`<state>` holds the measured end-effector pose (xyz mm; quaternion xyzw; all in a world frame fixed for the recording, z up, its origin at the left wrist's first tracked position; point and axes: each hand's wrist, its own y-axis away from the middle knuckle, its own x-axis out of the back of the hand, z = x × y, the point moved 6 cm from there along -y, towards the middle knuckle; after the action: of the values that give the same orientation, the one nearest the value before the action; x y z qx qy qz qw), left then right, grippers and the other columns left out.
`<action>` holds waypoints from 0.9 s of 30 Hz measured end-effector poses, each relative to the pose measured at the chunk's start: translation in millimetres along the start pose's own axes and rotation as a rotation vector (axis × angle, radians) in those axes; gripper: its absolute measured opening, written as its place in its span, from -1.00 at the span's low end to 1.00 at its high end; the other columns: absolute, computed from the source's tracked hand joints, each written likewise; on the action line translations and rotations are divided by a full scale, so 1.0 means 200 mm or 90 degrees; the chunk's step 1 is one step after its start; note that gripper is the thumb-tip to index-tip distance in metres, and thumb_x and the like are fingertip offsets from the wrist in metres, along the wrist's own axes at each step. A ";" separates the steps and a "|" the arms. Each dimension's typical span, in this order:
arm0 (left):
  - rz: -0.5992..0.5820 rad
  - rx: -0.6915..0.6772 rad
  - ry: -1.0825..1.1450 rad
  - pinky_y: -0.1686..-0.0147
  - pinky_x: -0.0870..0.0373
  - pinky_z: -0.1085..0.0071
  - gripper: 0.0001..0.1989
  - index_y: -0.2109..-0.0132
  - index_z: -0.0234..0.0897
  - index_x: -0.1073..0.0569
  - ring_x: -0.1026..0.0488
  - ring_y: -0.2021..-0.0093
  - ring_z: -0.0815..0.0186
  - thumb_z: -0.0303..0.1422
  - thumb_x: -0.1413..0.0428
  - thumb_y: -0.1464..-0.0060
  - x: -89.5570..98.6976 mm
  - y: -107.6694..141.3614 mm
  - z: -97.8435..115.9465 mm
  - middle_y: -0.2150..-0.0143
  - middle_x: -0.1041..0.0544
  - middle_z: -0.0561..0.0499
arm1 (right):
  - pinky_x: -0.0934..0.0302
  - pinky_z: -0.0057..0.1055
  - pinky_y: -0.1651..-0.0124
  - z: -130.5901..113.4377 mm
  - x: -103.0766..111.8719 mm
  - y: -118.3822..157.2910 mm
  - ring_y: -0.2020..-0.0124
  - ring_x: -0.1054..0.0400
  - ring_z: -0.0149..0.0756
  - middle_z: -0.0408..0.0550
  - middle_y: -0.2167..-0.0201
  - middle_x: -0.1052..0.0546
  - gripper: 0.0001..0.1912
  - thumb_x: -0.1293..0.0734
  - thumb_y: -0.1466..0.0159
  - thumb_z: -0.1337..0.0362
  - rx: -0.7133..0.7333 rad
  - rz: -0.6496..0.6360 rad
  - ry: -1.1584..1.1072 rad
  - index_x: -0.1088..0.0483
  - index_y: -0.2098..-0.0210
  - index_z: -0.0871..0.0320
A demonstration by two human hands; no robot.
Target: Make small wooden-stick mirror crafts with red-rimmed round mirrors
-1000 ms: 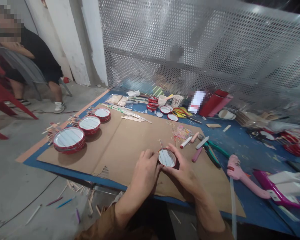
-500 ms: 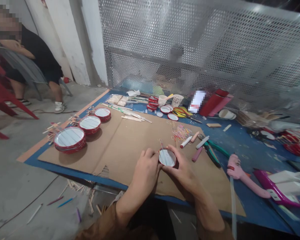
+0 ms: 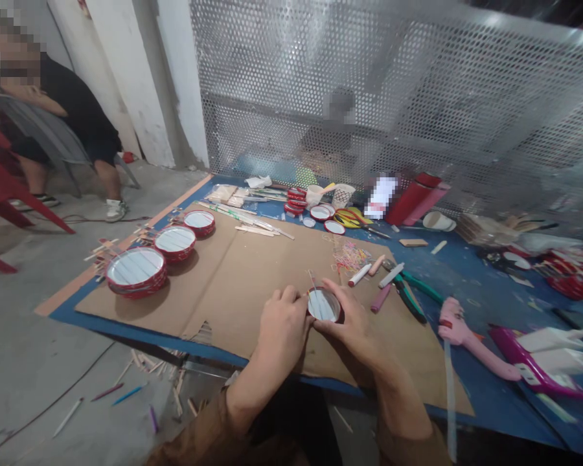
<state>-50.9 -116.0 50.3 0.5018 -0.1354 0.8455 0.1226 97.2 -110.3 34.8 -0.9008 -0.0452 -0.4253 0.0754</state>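
Note:
My right hand wraps round the right side of a small round red-rimmed lid with a pale face crossed by thin lines. Fingers of my left hand are closed at its left edge, where a thin stick points up and away. The fingertips and the lid's underside are partly hidden. Both hands are low over the brown cardboard sheet. Colourful rubber bands lie in a loose heap beyond my right hand, beside a white marker-like tube.
Larger red-rimmed round pieces with sticks line the left. Green-handled pliers, a pink glue gun and a purple power strip lie right. Cups and a red bottle stand near the perforated metal screen. A person sits left.
My hands keep the same grip on the small lid and have shifted only very slightly left. The camera view has also moved a little.

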 end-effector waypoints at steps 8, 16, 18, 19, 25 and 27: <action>0.014 0.017 -0.052 0.18 -0.32 0.22 -0.82 0.11 -0.21 -0.51 -0.41 0.09 0.10 -0.32 -0.12 -0.14 0.03 0.00 0.01 0.10 -0.47 -0.12 | -0.15 -0.08 -0.11 -0.06 0.02 -0.02 -0.18 -0.24 0.02 0.04 -0.14 -0.39 -0.29 -0.43 -0.08 0.13 -0.058 -0.040 0.059 -0.25 -0.21 0.06; -0.068 -0.024 0.394 0.30 -0.39 0.41 -0.61 -0.07 -0.29 -0.48 -0.48 0.35 0.33 -0.35 -0.13 -0.07 0.06 -0.07 -0.19 0.26 -0.55 -0.04 | -0.07 -0.03 -0.19 -0.06 0.00 -0.01 -0.25 -0.17 0.02 0.08 -0.22 -0.32 -0.18 -0.44 -0.02 0.21 -0.077 0.006 0.088 -0.17 -0.26 0.07; -0.088 0.046 0.554 0.42 -0.38 0.43 -0.51 -0.14 -0.38 -0.41 -0.46 0.47 0.36 -0.27 -0.10 -0.08 0.06 -0.07 -0.26 0.36 -0.54 -0.01 | -0.06 -0.03 -0.20 -0.05 -0.01 -0.01 -0.26 -0.15 0.02 0.10 -0.24 -0.30 -0.13 -0.45 0.00 0.19 -0.081 0.041 0.092 -0.14 -0.27 0.08; -0.077 0.070 0.608 0.44 -0.37 0.44 -0.49 -0.15 -0.41 -0.40 -0.45 0.48 0.37 -0.24 -0.10 -0.08 0.06 -0.06 -0.29 0.41 -0.53 0.00 | -0.06 -0.02 -0.20 -0.04 -0.01 0.00 -0.26 -0.15 0.03 0.11 -0.25 -0.28 -0.12 -0.45 0.01 0.18 -0.083 0.056 0.091 -0.13 -0.28 0.09; 0.014 0.084 0.685 0.42 -0.36 0.47 -0.50 -0.06 -0.41 -0.45 -0.43 0.49 0.43 -0.20 -0.15 -0.01 0.06 -0.04 -0.31 0.46 -0.46 0.08 | -0.06 0.01 -0.18 -0.09 -0.04 0.01 -0.24 -0.18 0.05 0.16 -0.22 -0.32 -0.19 -0.41 -0.07 0.16 -0.122 0.080 0.136 -0.12 -0.27 0.13; 0.020 0.082 0.682 0.42 -0.35 0.47 -0.50 -0.04 -0.38 -0.46 -0.43 0.49 0.43 -0.18 -0.16 0.01 0.06 -0.04 -0.31 0.45 -0.45 0.09 | -0.10 0.01 -0.14 -0.14 -0.06 0.01 -0.22 -0.20 0.08 0.21 -0.21 -0.34 -0.24 -0.39 -0.11 0.15 -0.137 0.083 0.178 -0.14 -0.26 0.16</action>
<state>-104.3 -86.7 32.7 0.0047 -0.0096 0.9914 0.1306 68.7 -118.0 43.7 -0.8368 0.0699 -0.5430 0.0111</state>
